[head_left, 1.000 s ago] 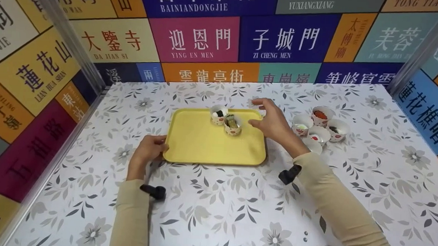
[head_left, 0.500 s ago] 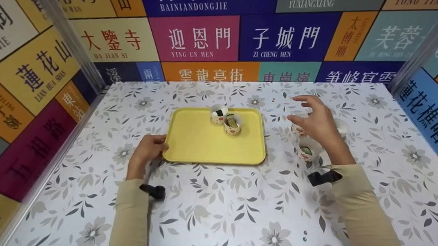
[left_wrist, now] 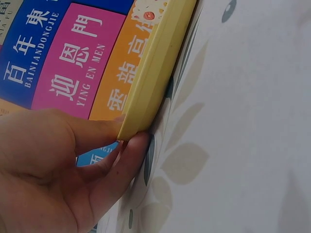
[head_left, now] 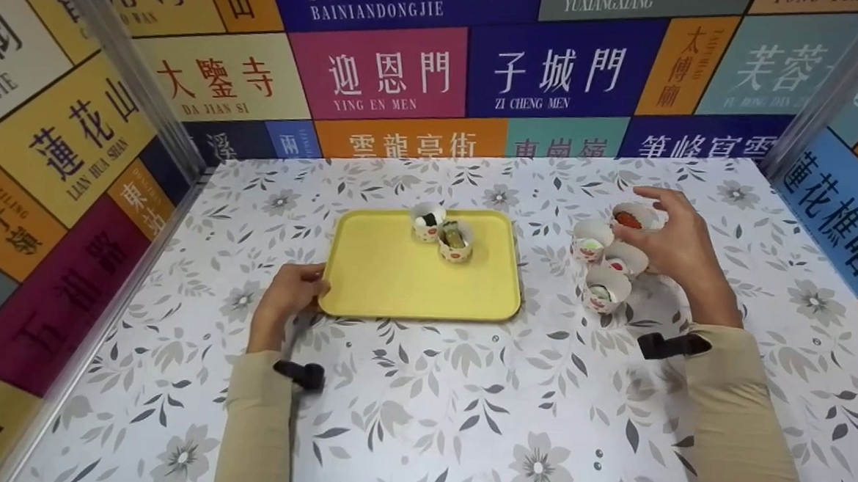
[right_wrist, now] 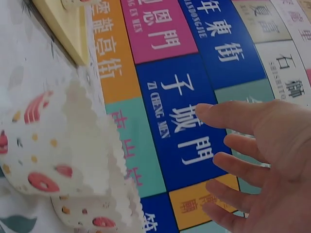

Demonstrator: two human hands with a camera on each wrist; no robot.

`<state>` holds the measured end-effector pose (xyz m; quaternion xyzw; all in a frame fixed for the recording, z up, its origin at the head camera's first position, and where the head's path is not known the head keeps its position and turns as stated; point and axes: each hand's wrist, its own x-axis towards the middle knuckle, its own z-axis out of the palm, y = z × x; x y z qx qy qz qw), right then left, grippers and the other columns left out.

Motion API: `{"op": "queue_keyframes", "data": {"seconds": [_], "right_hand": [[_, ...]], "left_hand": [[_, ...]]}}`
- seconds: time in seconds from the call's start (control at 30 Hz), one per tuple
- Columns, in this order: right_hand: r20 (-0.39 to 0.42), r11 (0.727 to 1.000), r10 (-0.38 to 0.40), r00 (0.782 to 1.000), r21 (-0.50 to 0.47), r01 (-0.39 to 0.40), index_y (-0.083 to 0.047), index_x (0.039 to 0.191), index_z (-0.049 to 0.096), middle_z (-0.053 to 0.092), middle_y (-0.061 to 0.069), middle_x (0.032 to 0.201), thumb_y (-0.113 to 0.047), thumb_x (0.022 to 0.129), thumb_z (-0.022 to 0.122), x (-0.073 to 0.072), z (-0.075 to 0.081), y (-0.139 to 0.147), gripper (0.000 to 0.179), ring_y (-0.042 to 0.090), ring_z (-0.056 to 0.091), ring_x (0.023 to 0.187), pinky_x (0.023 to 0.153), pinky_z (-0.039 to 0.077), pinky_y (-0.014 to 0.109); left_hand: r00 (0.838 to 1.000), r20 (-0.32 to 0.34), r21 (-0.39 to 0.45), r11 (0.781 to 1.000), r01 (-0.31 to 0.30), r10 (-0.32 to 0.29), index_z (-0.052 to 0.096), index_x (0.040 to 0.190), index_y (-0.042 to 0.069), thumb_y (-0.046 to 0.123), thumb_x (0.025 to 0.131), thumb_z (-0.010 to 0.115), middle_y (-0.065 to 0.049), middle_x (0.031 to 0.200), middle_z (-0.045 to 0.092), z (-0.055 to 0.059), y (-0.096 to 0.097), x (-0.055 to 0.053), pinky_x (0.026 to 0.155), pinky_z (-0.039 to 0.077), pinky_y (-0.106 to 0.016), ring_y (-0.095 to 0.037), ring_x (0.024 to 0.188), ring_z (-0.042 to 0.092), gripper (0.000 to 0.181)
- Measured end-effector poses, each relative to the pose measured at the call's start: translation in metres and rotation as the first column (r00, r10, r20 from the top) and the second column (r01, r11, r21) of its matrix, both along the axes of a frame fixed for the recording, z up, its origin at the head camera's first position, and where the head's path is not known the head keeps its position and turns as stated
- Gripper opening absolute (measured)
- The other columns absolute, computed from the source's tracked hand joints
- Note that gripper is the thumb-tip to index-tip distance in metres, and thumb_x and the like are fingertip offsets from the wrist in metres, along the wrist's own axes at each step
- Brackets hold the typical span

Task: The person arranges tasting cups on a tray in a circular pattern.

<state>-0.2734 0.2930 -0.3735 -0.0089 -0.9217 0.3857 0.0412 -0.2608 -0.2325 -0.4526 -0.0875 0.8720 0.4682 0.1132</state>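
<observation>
**Crowded cups risk a knock**

The left hand (head_left: 290, 296) pinches the left edge of the yellow tray (head_left: 382, 290) on the flowered tabletop (head_left: 397, 423); a sharp tug could slide its two cups (head_left: 455, 254). Right of it, the front cup (head_left: 604, 293) crowds others. Beyond, the right hand (head_left: 682, 247) holds nothing, thumb and fingers apart; a low thumb could tip the red-filled cup (head_left: 627, 220).
</observation>
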Motion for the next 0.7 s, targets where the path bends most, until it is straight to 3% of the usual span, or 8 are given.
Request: {"op": "queue_keyframes", "data": {"seconds": [0.23, 0.47, 0.7], "right_hand": [[0.034, 0.998, -0.028, 0.999, -0.054, 0.03, -0.024, 0.157, 0.034, 0.025, 0.014, 0.165, -0.048, 0.086, 0.076, -0.004, -0.009, 0.023, 0.086, 0.043, 0.026, 0.149, 0.111, 0.033, 0.066], [-0.026, 0.977, -0.063, 0.998, -0.206, 0.056, -0.025, 0.155, 0.039, 0.027, 0.008, 0.165, -0.044, 0.085, 0.078, -0.006, -0.022, 0.044, 0.082, 0.034, 0.028, 0.149, 0.12, 0.027, 0.055], [0.007, 0.973, -0.057, 0.998, -0.222, 0.057, -0.018, 0.157, 0.034, 0.025, 0.012, 0.165, -0.041, 0.09, 0.073, -0.008, -0.037, 0.06, 0.081, 0.037, 0.025, 0.151, 0.119, 0.027, 0.056]], "left_hand": [[1.0, -0.014, 0.003, 1.0, 0.01, -0.01, 0.048, 0.147, 0.004, 0.006, 0.101, 0.054, -0.026, 0.135, 0.061, -0.003, 0.001, 0.0, 0.071, 0.058, -0.025, -0.018, 0.09, 0.07, 0.047], [1.0, -0.014, 0.009, 1.0, -0.006, 0.006, 0.05, 0.146, 0.004, 0.005, 0.1, 0.055, -0.026, 0.133, 0.063, -0.002, 0.001, -0.001, 0.07, 0.059, -0.026, -0.018, 0.087, 0.07, 0.046], [1.0, 0.001, 0.046, 0.999, -0.002, 0.002, 0.048, 0.147, 0.004, 0.004, 0.1, 0.055, -0.025, 0.135, 0.062, -0.001, 0.001, 0.0, 0.067, 0.058, -0.024, -0.014, 0.083, 0.07, 0.048]]}}
